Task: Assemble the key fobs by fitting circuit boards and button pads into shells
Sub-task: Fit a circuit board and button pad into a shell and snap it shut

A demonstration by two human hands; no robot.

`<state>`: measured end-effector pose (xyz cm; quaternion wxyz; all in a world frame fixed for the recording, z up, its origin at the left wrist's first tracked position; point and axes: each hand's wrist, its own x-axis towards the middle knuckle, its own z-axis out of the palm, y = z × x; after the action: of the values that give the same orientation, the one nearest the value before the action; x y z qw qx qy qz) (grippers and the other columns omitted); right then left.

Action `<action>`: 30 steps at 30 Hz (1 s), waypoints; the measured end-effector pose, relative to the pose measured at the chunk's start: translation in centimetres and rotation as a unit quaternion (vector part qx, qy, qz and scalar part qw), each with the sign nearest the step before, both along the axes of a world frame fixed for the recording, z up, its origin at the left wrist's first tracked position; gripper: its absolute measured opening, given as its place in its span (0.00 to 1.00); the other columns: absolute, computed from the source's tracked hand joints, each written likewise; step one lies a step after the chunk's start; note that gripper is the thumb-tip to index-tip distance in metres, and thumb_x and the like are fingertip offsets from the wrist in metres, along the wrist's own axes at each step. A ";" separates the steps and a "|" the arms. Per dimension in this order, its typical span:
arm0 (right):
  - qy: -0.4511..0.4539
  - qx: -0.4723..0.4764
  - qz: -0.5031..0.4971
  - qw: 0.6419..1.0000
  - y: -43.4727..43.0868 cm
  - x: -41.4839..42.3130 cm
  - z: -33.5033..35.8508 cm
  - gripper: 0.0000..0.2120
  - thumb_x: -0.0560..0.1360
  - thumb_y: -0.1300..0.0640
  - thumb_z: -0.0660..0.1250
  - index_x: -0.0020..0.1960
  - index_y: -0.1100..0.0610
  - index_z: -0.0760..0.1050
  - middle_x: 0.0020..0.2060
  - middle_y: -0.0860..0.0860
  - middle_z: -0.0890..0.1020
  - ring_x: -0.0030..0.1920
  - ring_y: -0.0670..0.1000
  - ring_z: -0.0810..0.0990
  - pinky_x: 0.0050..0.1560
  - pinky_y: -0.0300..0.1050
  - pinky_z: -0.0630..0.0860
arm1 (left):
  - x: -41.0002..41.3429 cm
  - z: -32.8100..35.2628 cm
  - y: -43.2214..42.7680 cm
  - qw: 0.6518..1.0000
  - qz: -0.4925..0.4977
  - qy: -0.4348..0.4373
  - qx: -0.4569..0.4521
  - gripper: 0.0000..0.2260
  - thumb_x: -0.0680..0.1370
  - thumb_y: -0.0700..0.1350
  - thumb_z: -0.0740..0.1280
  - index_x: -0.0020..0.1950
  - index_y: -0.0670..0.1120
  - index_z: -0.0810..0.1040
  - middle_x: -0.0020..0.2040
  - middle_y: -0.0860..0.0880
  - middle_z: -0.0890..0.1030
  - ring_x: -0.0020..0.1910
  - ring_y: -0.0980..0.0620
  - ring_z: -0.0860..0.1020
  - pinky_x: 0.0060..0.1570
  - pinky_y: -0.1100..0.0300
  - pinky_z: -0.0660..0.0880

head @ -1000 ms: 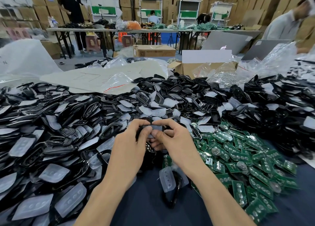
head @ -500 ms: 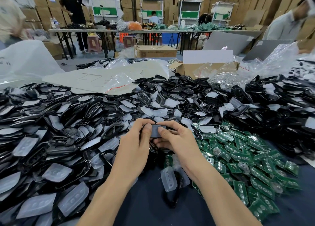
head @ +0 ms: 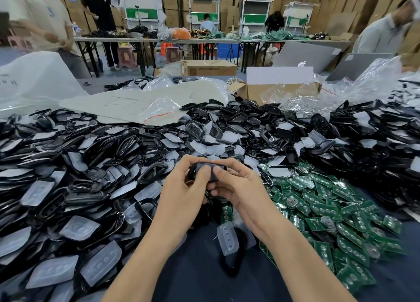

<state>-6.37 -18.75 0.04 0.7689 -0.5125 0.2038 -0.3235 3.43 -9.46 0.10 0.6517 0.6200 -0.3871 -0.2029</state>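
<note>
Over the near middle of the table (head: 200, 283) the left hand (head: 185, 190) and the right hand (head: 238, 191) each curl round one black shell (head: 192, 172). The fingers are behind it and both thumbs lie side by side on a grey button pad (head: 211, 168) laid over its face. The step in hand looks to be seating that pad. It would go best with the shell held steady from behind, the pad's outline lined up with the rim first, and then the thumbs working outward from the middle so that no edge stays lifted or folded under. Whether a circuit board already sits inside cannot be told. By count, one shell and one pad are held. One loose pad (head: 227, 238) lies just near the wrists across one black frame (head: 235, 265). The green circuit boards (head: 329, 204) make a heap on the right, dozens at least, too many to count singly. The mixed heap of shells and pads (head: 91, 165) fills the left and far side, seemingly in the hundreds.
</note>
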 end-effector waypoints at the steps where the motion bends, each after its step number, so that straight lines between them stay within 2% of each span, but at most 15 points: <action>1: 0.000 0.000 0.000 1.000 0.0 0.0 0.0 0.07 0.79 0.69 0.66 0.51 0.62 0.81 0.39 0.58 0.83 0.35 0.51 0.81 0.37 0.41 0.80 | 0.0 0.0 0.0 1.000 -0.002 0.003 0.001 0.08 0.82 0.45 0.65 0.47 0.57 0.80 0.30 0.57 0.78 0.29 0.56 0.74 0.30 0.65 0.73; 6: 0.000 -0.004 -0.003 1.000 -0.2 0.1 -0.3 0.06 0.79 0.67 0.67 0.53 0.62 0.81 0.39 0.58 0.83 0.35 0.51 0.82 0.37 0.41 0.80 | 0.1 0.0 0.1 1.000 -0.017 0.003 0.003 0.10 0.83 0.45 0.63 0.49 0.59 0.80 0.31 0.59 0.78 0.30 0.55 0.75 0.31 0.65 0.74; 13: 0.042 -0.042 -0.032 0.998 -0.5 0.0 -0.4 0.06 0.79 0.66 0.67 0.54 0.61 0.81 0.38 0.56 0.82 0.34 0.50 0.82 0.36 0.39 0.80 | 0.1 0.0 0.3 0.999 -0.024 -0.011 0.018 0.14 0.85 0.44 0.58 0.51 0.58 0.81 0.32 0.55 0.78 0.31 0.56 0.75 0.33 0.66 0.74; 18: 0.022 -0.027 -0.015 0.999 -0.4 -0.2 -0.3 0.05 0.79 0.66 0.67 0.53 0.61 0.81 0.41 0.59 0.82 0.35 0.52 0.82 0.37 0.41 0.80 | -0.1 0.2 0.3 1.000 -0.025 0.000 0.011 0.09 0.84 0.45 0.61 0.54 0.55 0.80 0.31 0.55 0.78 0.30 0.57 0.75 0.31 0.67 0.73; 21: 0.008 -0.024 0.006 1.000 -0.2 -0.1 -0.3 0.05 0.80 0.66 0.67 0.52 0.60 0.81 0.39 0.57 0.83 0.35 0.52 0.81 0.37 0.41 0.80 | -0.1 0.2 0.2 1.000 -0.018 0.008 0.009 0.06 0.83 0.47 0.64 0.54 0.55 0.80 0.29 0.56 0.78 0.29 0.57 0.76 0.30 0.66 0.74; 25: 0.002 -0.032 0.012 0.999 -0.1 -0.2 -0.3 0.06 0.80 0.66 0.67 0.50 0.58 0.81 0.38 0.56 0.83 0.35 0.51 0.81 0.37 0.41 0.80 | 0.0 0.1 0.2 0.999 -0.023 0.029 0.016 0.08 0.82 0.47 0.64 0.52 0.59 0.81 0.29 0.54 0.77 0.29 0.55 0.77 0.29 0.63 0.75; 30: -0.001 -0.038 0.013 0.999 -0.2 -0.2 -0.3 0.05 0.80 0.66 0.67 0.51 0.59 0.81 0.39 0.58 0.82 0.35 0.52 0.81 0.37 0.41 0.79 | 0.3 0.1 0.2 0.999 -0.040 0.030 0.018 0.11 0.83 0.46 0.62 0.51 0.61 0.82 0.29 0.53 0.76 0.30 0.54 0.77 0.30 0.61 0.75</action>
<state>-6.56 -18.91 -0.27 0.7531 -0.5436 0.1842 -0.3217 3.71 -9.26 0.19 0.6429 0.6094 -0.3883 -0.2542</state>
